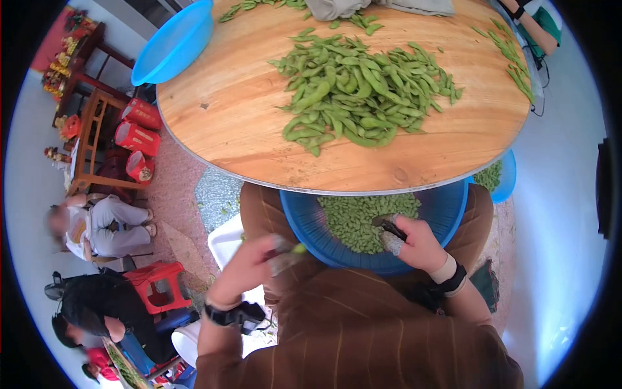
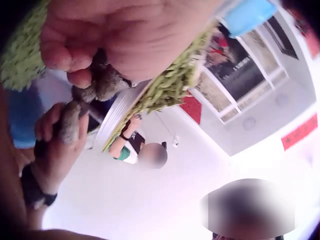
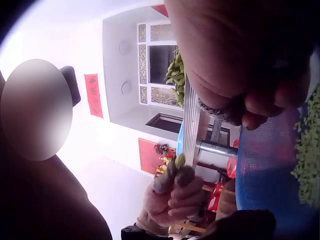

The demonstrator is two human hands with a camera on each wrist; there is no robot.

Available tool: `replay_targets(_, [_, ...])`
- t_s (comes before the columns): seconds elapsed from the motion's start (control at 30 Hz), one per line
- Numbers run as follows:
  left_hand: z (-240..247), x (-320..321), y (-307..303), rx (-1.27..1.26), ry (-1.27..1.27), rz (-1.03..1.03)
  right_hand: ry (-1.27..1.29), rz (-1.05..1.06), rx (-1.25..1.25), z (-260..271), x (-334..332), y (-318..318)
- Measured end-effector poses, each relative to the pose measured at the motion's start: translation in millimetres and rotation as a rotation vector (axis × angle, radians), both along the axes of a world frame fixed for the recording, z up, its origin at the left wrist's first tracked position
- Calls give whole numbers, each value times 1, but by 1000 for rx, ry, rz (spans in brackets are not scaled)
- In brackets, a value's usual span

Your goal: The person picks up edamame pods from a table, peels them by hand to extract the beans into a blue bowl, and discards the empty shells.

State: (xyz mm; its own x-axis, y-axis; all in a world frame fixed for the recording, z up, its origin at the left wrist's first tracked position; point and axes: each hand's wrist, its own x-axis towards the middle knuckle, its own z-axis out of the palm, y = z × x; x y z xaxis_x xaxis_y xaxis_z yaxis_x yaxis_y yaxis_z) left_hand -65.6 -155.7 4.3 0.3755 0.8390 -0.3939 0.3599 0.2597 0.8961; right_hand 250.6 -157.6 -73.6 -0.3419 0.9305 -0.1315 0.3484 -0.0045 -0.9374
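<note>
In the head view my left hand (image 1: 249, 267), its thumb and finger in grey coverings, pinches a green pod (image 1: 299, 249) left of the blue basket (image 1: 301, 223). The same pod (image 3: 180, 160) sticks up from its fingertips in the right wrist view. My right hand (image 1: 421, 246) is over the basket's near right side, fingers bent, with similar coverings on finger and thumb. Something dark shows between them; I cannot tell whether it is held. Shelled green beans (image 1: 363, 220) lie in the basket, which sits on my lap. A heap of pods (image 1: 363, 91) lies on the table above.
The round wooden table's edge (image 1: 311, 188) overhangs the basket. A blue basin (image 1: 175, 42) stands at the table's far left. Another blue bowl (image 1: 508, 175) with beans is below right. White plastic (image 1: 227, 243) is by my left leg; other people sit at the left and far right.
</note>
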Motion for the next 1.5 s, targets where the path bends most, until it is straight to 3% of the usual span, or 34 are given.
replay_targets(0.07, [18,-29,-2,244,850,-257,35,-35,-135,-2,0,2])
replay_targets(0.13, [31,-32,-11,366,1249,-250,49,-35,-78,-3,-7,3])
replay_targets(0.17, [35,-29,-9,369,1251,-244,58,-38,-26,-2,-9,4])
replay_targets(0.23, [47,-3,12,536,1211,-148,4,-9,-3,-1,-9,4])
replay_targets(0.37, [51,61,56,1021,747,118,-5,-43,8,11,-8,-2])
replay_targets(0.5, [31,80,90,1104,753,100,-59,-83,-28,8,2,-12])
replay_targets(0.57, [27,81,95,1014,791,50,-78,-84,-60,9,6,-13])
replay_targets(0.7, [33,79,79,1070,781,135,-25,-90,-123,16,4,-11])
replay_targets(0.8, [26,83,53,1088,594,152,8,-43,-62,27,-10,-5])
replay_targets(0.87, [20,88,34,730,248,-35,263,-206,147,41,-24,0])
replay_targets(0.9, [14,90,26,722,248,-37,262,-208,140,47,-22,2])
replay_targets(0.97, [-5,92,15,437,33,-55,474,-180,-232,54,-16,3])
replay_targets(1.1, [-23,98,11,222,6,-99,328,-121,-140,46,-13,4])
replay_targets(1.17, [-21,105,11,49,-166,-73,315,-135,-139,45,-13,0])
replay_targets(1.3, [-28,107,13,-56,-267,-18,278,-87,18,44,-9,-4])
replay_targets(1.4, [-32,108,11,-17,-246,-32,229,-34,-177,52,-5,-8])
replay_targets(1.5, [-35,107,9,56,-181,-71,187,-6,-50,47,-4,-8])
